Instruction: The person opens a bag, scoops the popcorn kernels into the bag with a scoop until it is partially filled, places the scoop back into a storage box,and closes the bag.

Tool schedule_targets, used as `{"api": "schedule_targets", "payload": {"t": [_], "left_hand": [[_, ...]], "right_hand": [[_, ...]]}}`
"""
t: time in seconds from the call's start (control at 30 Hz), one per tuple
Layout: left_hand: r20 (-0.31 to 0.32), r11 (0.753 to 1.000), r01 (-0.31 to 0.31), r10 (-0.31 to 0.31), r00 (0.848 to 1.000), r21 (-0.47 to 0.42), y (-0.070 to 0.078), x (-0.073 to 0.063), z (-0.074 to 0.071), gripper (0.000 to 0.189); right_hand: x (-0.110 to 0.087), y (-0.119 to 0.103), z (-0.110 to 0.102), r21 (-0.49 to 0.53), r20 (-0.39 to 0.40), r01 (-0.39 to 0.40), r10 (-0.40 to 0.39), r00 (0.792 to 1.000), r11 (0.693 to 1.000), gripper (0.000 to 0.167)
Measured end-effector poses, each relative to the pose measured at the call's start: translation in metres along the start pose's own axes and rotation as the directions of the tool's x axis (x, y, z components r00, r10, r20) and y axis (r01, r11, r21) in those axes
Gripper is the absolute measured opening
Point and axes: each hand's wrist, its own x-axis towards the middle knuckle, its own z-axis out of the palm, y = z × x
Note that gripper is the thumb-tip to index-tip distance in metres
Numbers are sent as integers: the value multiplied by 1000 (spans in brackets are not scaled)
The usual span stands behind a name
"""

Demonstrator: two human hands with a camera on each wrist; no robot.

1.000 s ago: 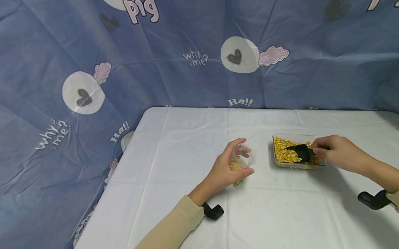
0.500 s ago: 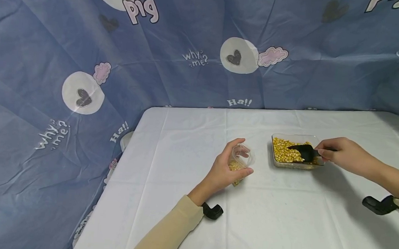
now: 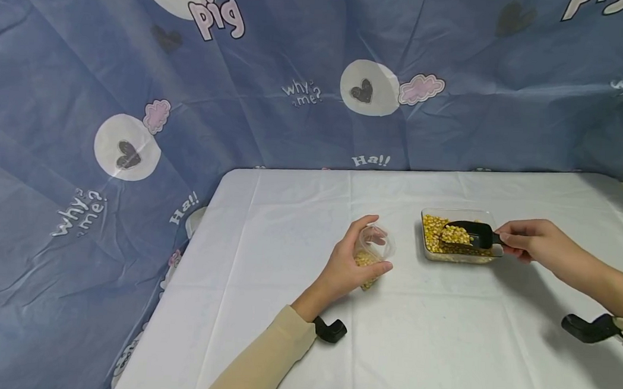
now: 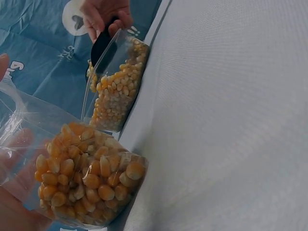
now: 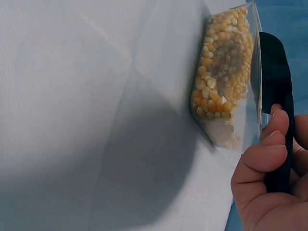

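Note:
My left hand (image 3: 346, 265) holds a clear plastic bag (image 4: 91, 175) with its mouth open upward, thumb and fingers curved round its sides. Corn kernels fill the lower part of the bag. To the right, my right hand (image 3: 536, 241) grips the handle of a black scoop (image 3: 479, 233). A heap of yellow kernels (image 3: 455, 234) lies in the front of the scoop. Beneath it stands a clear rectangular container (image 3: 457, 259) holding many more kernels. In the right wrist view, the scoop (image 5: 275, 67) is at the level of the container's rim, fingers round its handle.
A white cloth covers the table (image 3: 266, 233). Behind it hangs a blue printed curtain (image 3: 276, 67), which also runs down the left side. Black wrist mounts (image 3: 331, 331) stick out from both sleeves.
My right hand has raised the scoop out of the kernels and levelled it, and a heap of corn now shows in it. The left hand and bag stay in place.

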Motion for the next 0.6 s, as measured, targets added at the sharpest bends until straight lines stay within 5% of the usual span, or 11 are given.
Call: {"api": "schedule_targets", "payload": {"t": [0.6], "left_hand": [[-10, 1000, 14, -14, 1000, -19, 1, -1, -1, 88]], "right_hand": [[-3, 0, 4, 105, -75, 56, -49, 996, 993, 29]]}}
